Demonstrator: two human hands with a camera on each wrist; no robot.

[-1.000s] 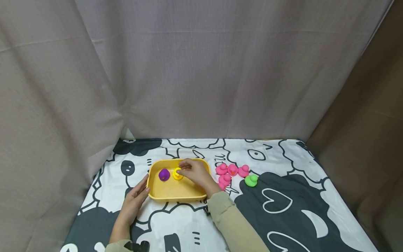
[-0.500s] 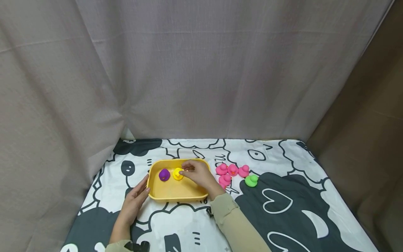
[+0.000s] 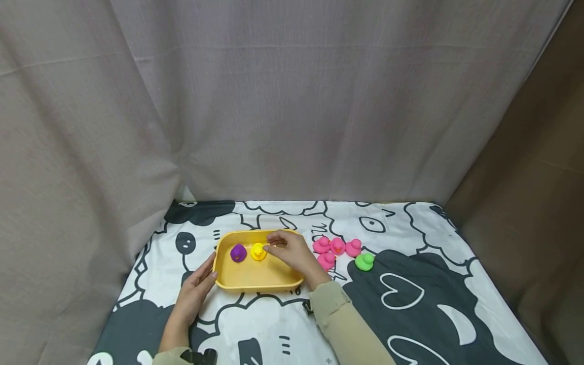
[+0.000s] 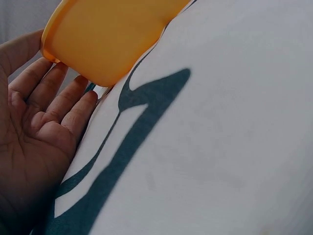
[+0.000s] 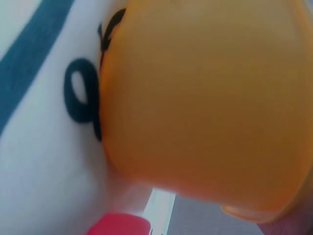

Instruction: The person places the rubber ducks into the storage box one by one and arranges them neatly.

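Note:
A yellow tray (image 3: pixel 246 279) lies on the patterned cloth. Inside it stand a purple rubber duck (image 3: pixel 238 253) and a yellow rubber duck (image 3: pixel 258 251). My left hand (image 3: pixel 196 289) touches the tray's left end with extended fingers; the left wrist view shows the fingertips against the tray wall (image 4: pixel 107 39). Over the tray's right half is my right hand (image 3: pixel 292 252), its thumb tip close to the yellow duck's right side and nothing held. In the right wrist view the tray's outer wall (image 5: pixel 205 107) fills most of the picture and hides the ducks inside.
Several pink rubber ducks (image 3: pixel 337 246) cluster on the cloth right of the tray, beside my right wrist. A green rubber duck (image 3: pixel 364 261) sits just beyond them on the right. Grey curtain (image 3: pixel 292 101) hangs along the back of the table.
My right hand has let go of the yellow duck and drawn slightly right, leaving it in the tray beside the purple one. The left hand has stayed at the tray's end.

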